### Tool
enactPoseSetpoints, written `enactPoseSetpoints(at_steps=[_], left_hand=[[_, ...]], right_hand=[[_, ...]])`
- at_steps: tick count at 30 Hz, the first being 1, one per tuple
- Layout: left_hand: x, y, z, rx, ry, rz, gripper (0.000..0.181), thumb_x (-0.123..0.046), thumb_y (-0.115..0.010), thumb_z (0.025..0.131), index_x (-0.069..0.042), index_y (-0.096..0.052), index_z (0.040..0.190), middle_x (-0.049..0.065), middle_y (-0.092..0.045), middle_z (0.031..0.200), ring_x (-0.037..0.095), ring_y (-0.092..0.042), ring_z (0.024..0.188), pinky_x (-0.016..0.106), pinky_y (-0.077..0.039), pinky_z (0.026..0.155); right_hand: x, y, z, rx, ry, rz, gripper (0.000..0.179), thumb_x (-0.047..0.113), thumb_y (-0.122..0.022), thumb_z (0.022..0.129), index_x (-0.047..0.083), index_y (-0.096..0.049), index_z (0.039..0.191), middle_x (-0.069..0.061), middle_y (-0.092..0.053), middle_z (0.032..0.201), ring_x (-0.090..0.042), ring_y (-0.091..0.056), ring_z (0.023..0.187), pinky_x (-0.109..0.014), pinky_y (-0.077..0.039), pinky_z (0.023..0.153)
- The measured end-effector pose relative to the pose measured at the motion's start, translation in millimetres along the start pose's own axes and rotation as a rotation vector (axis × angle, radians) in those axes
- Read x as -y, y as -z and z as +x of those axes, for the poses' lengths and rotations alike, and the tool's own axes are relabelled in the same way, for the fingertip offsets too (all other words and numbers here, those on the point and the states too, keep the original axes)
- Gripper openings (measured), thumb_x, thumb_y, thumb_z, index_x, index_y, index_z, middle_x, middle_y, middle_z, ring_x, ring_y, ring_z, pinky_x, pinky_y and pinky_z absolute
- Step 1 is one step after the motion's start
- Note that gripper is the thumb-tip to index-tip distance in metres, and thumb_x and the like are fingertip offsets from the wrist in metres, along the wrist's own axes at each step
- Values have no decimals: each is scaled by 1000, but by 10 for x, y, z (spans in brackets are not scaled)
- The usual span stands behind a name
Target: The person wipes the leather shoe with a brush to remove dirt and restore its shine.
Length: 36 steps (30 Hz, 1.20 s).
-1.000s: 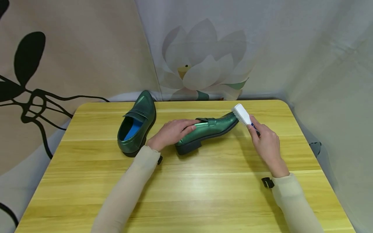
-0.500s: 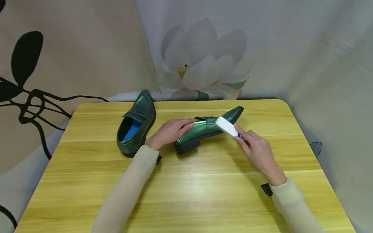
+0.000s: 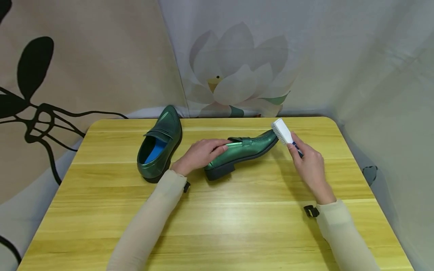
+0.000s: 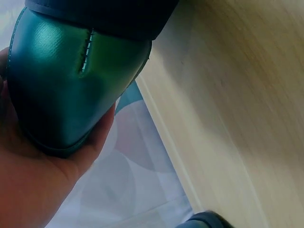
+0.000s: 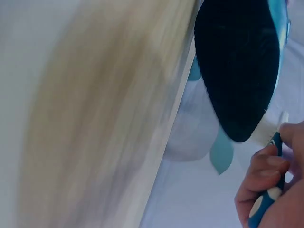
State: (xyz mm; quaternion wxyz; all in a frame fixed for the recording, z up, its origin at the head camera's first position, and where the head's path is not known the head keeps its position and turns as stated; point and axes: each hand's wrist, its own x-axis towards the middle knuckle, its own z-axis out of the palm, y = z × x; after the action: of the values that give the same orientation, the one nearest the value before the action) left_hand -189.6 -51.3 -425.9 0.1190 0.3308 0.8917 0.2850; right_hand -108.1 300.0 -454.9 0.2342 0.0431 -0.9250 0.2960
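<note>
Brush is shifting toeward, right hand gripping it, left hand holding one shoe; overreaching's probably risking a slip.

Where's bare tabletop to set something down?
Biggest patch: near side of the table, between left sleeve and right sleeve. Also bare: left of the parked shoe; right of the right hand, out to the edge. Crowded: far middle, where left hand, held shoe and brush bunch up; only a strip shows behind the held shoe.
</note>
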Motion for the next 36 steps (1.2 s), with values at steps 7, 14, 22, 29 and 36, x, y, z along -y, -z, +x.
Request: enactPoseSetpoints(at_steps=[7,14,22,29,36], left_hand=[[60,37,10,-33,28,-209,38,-40,-56,108,-17,-68,135,3,-66,137,27,-62,124,49,-48,104],[106,109,-32,-30,23,-264,39,-31,-57,108,-9,-66,139,9,-62,142,31,-55,134,52,-42,111],[103,67,-25,-61,4,-274,39,-28,-57,108,-7,-66,139,8,-64,140,28,-56,134,49,-43,112],[91,48,-31,-72,-3,-273,36,-27,-57,108,-8,-68,137,8,-66,138,27,-58,131,49,-44,110],[100,43,-30,-76,1,-272,36,-27,-57,109,-8,-68,137,9,-66,138,27,-58,131,49,-44,110]], right_hand=[[216,-47,-264,63,199,-19,53,9,-77,93,8,-62,144,-17,-72,90,-24,-59,63,-38,-45,52],[324,-109,-351,96,305,-34,58,9,-81,89,12,-64,144,-9,-63,78,-10,-41,55,-25,-33,46],[141,-23,-196,26,162,-51,50,10,-75,96,9,-62,144,-16,-68,81,-22,-52,58,-35,-38,52],[61,-8,-166,5,124,-50,48,12,-72,98,8,-61,145,-24,-73,95,-31,-61,65,-44,-44,56],[14,-24,-141,-23,124,-28,47,10,-72,98,7,-62,143,-25,-73,96,-33,-63,66,-46,-45,57]])
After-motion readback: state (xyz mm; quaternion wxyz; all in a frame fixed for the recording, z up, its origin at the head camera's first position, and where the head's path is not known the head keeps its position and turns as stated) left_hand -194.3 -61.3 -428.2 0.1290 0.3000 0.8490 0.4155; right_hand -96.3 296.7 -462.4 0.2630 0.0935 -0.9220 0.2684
